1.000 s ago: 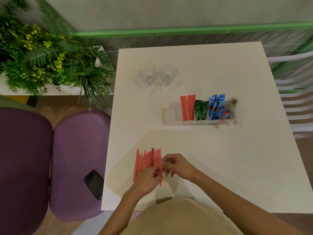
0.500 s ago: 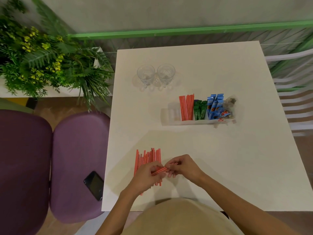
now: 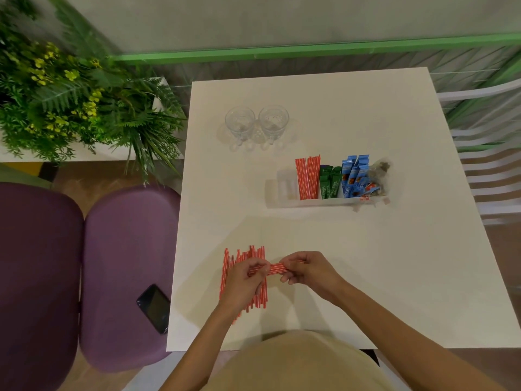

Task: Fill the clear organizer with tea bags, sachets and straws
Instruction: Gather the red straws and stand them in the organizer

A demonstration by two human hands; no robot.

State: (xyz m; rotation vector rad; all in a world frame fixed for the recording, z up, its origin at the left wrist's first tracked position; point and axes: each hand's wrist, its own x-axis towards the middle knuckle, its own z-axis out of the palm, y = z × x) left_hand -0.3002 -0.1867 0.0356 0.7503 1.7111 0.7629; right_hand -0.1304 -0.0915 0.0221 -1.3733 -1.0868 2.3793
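My left hand (image 3: 244, 280) and right hand (image 3: 308, 270) are close together near the front edge of the white surface (image 3: 380, 263). Between them I hold a small bundle (image 3: 275, 268) of red-and-white straws, lying crosswise and roughly level with one end in each hand. My fingers (image 3: 260, 266) on both sides are curled in round the ends, thumbs and fingertips pinching the bundle, and neither hand has hold of anything else. Beneath my left hand the loose pile (image 3: 260, 299) of the same straws lies flat on the surface, pointing away from me. I cannot tell whether the bundle touches it. Farther back and to the right stands the clear organizer (image 3: 284, 190). Reading rightward from its middle, it holds standing straws (image 3: 308, 179), green sachets (image 3: 329, 183), blue sachets (image 3: 352, 176) and, at the right end, tea bags (image 3: 379, 174), with a few tags hanging over the front wall. Two glasses (image 3: 240, 124) stand side by side toward the back left of the surface. Off to my left a phone (image 3: 154, 307) lies on a purple chair (image 3: 124, 249), and beyond it is a leafy plant (image 3: 70, 103).
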